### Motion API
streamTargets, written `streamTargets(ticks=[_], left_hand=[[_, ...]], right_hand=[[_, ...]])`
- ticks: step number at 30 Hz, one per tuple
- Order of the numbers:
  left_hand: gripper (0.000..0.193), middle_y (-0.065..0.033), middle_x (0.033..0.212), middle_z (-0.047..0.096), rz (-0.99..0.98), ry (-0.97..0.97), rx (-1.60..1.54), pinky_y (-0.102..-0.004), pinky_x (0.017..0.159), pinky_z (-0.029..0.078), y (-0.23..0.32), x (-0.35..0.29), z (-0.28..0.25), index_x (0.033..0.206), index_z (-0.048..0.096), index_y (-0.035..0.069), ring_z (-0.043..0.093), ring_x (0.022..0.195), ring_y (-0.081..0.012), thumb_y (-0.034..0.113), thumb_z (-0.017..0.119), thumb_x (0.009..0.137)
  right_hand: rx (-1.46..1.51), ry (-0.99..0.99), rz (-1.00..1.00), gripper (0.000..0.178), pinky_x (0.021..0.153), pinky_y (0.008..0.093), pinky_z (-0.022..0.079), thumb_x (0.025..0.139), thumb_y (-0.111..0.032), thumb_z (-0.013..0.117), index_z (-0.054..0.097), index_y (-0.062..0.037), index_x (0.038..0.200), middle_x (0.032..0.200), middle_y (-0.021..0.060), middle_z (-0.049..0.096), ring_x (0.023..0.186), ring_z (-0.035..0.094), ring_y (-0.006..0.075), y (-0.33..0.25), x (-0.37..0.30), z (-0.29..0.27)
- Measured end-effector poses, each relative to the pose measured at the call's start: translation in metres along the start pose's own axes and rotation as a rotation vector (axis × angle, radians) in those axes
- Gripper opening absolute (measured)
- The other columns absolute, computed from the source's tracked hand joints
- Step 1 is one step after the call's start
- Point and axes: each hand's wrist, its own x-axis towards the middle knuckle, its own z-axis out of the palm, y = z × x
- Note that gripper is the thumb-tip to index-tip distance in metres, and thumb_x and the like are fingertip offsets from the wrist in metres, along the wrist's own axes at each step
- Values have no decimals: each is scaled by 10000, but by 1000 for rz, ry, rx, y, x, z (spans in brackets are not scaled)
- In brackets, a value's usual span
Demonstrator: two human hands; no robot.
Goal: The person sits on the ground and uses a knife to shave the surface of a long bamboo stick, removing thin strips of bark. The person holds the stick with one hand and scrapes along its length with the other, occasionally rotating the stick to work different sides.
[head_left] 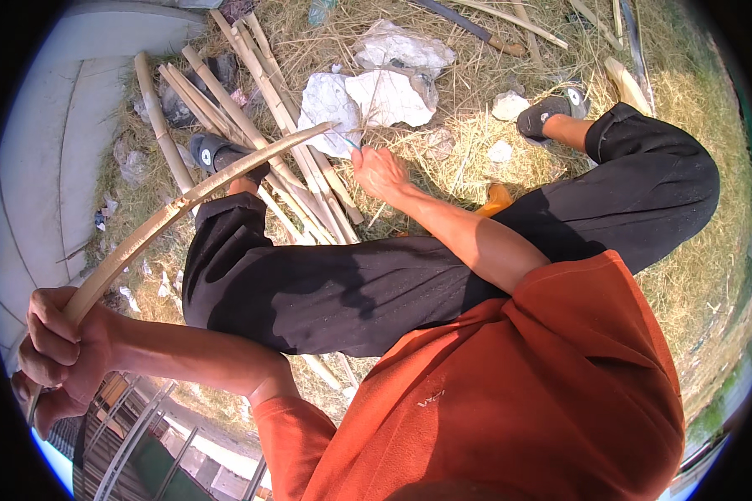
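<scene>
At eight o'clock I have the left hand (63, 352) clenched on a long, pale-tan wooden strip (188, 199) pointing toward two o'clock, tip near the right hand (382, 174), whose grip I can't tell.

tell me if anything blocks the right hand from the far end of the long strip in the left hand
Nothing large visibly stands between the right hand and the strip; only a thin bluish item, too small to identify, shows at that hand. White rocks lie on the ground.

The left hand (63, 351) is clenched well out to the side — the right hand (382, 174) curled ahead.
</scene>
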Motion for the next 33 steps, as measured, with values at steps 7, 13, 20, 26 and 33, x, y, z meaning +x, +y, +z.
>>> streamTargets(ticks=[7,13,20,26,33], left_hand=[[271,0,572,309,119,413,389,-339,541,325,0,6,-9,614,315,134,275,461,-151,169,500,810],[128,-60,621,319,301,591,780,-379,544,355,-19,11,6,739,376,113,299,462,-170,135,429,853],[168,-71,604,334,338,621,828,-364,544,370,-28,11,19,688,375,123,312,454,-171,112,417,850],[234,-57,590,371,282,471,619,-366,504,396,-28,9,26,767,390,135,362,452,-146,240,418,973],[235,-69,604,430,334,508,629,-351,501,395,-62,20,77,888,420,137,372,439,-147,328,529,972]], right_hand=[[150,69,-34,413,667,524,481,987,-344,383,578,20,967,723,261,621,671,605,446,9,8,-5],[399,-22,-214,412,671,512,445,992,-304,380,560,55,905,668,266,573,675,587,444,-86,-11,-36],[100,-87,-111,481,744,520,462,988,-301,352,627,72,860,781,311,617,779,613,472,-58,1,-26],[-50,-157,-34,561,734,520,511,985,-358,346,681,70,846,795,307,648,777,646,469,-45,15,-24],[3,-68,-146,549,776,535,453,994,-376,318,635,65,914,823,317,621,826,597,492,-59,14,-38]])
